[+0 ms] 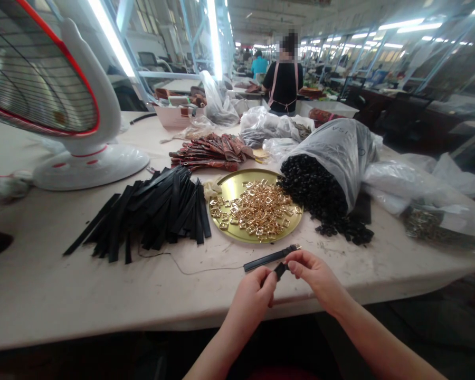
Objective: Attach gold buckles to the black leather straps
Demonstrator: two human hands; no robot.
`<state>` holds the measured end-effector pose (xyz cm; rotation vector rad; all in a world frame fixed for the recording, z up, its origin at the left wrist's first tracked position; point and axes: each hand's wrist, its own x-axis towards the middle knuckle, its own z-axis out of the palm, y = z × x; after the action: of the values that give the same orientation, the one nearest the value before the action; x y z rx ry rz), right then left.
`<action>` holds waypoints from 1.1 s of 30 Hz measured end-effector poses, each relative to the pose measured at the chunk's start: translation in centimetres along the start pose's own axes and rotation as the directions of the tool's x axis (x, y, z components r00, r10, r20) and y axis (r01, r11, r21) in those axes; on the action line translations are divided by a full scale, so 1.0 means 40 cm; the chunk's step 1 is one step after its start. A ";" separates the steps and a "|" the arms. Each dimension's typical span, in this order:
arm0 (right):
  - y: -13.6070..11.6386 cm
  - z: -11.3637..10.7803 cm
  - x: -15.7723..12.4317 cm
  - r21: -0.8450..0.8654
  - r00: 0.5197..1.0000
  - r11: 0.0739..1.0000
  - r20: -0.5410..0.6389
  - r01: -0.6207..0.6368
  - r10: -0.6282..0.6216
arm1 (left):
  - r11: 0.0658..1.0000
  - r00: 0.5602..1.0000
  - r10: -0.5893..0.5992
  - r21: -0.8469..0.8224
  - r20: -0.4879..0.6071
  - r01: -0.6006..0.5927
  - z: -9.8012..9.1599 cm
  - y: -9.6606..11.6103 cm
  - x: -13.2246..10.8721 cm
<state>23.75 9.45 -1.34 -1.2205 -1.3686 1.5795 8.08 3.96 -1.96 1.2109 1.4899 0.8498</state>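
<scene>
One small, short black piece [279, 271] was found held just above the near side of the cream-covered work table [83, 301]. The left hand [255, 289] had its thumb and forefinger pinched on the piece; the right hand [314, 270] had its thumb and forefinger drawn together at the other end, apparently gripping it too. Neither hand was spread wide.

Step in hand, as judged: close fingertip work on the piece — whether folding, opening or fitting could not be told, the fingers covering much of it.

Just beyond the fingers lay a long, narrow black strap [265, 259] with gold-coloured metal at its right end. Whether the right fingertips touched it could not be told. A thin dark thread [198, 272] ran from near its left end toward a fanned pile of flat black strips [154, 211]. Square gold metal buckles [265, 208] were heaped on a round gold tray [237, 181]; to its right, small black parts [311, 182] spilled from a translucent plastic bag [336, 153].

Next move, in the inspector's judgement: it called for a steady left pinch and fine right-hand adjustment. Principal risk — the small piece slipping or twisting between the fingertips.
</scene>
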 end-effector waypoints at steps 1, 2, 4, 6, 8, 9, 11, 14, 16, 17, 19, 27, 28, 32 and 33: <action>0.001 0.002 -0.003 0.021 1.000 1.000 -0.003 0.000 0.000 | 1.000 1.000 0.002 -0.023 -0.017 -0.003 0.003 -0.001 -0.001; 0.003 0.004 -0.007 0.039 1.000 0.999 -0.003 0.000 0.000 | 0.999 1.000 0.003 -0.045 -0.030 -0.005 0.007 -0.002 -0.001; 0.008 0.009 -0.015 0.050 1.000 0.999 0.020 -0.009 0.008 | 0.997 0.999 0.004 -0.080 -0.043 -0.008 0.015 -0.002 -0.002; 0.013 0.012 -0.022 0.043 0.998 0.999 0.063 -0.026 0.023 | 0.995 0.999 0.012 -0.094 -0.046 -0.016 0.020 -0.001 -0.003; 0.016 0.012 -0.026 0.085 0.996 0.995 0.073 -0.054 0.048 | 0.995 0.998 0.024 -0.096 -0.063 -0.030 0.022 0.001 -0.005; 0.017 0.011 -0.027 0.141 0.995 0.987 0.065 -0.078 0.070 | 0.995 0.996 0.029 -0.094 -0.079 -0.036 0.023 0.001 -0.007; 0.017 0.011 -0.028 0.296 0.989 0.944 0.044 -0.147 0.141 | 0.995 0.994 0.040 -0.084 -0.103 -0.049 0.025 0.002 -0.014; 0.016 0.015 -0.027 0.475 0.971 0.848 0.071 -0.234 0.229 | 0.996 0.993 0.066 -0.048 -0.099 -0.071 0.031 0.006 -0.026; 0.017 0.020 -0.028 0.523 0.968 0.816 0.090 -0.247 0.236 | 0.997 0.992 0.076 -0.012 -0.104 -0.077 0.034 0.012 -0.032; 0.018 0.022 -0.028 0.532 0.969 0.811 0.087 -0.243 0.232 | 0.997 0.991 0.079 0.006 -0.113 -0.079 0.035 0.016 -0.035; 0.024 0.028 -0.030 0.529 0.971 0.818 0.060 -0.226 0.230 | 0.997 0.989 0.080 0.019 -0.126 -0.078 0.035 0.023 -0.038; 0.040 0.061 -0.023 0.570 0.973 0.796 0.031 -0.204 0.228 | 0.976 0.977 0.129 0.194 -0.169 -0.095 0.036 0.008 -0.039; 0.040 0.065 -0.022 0.558 0.974 0.806 0.027 -0.201 0.224 | 0.970 0.975 0.134 0.224 -0.177 -0.093 0.036 0.004 -0.038; 0.041 0.072 -0.025 0.281 0.993 0.959 -0.106 -0.018 0.050 | 0.961 0.981 0.119 0.265 -0.151 -0.075 0.031 -0.004 -0.032; 0.042 0.070 -0.026 0.179 0.992 0.983 -0.125 0.040 -0.018 | 0.960 0.986 0.118 0.269 -0.121 -0.082 0.029 -0.004 -0.030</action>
<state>21.51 7.27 -2.79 -1.1616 -1.1333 1.5451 9.16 2.68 -2.08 1.4586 1.7048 0.8331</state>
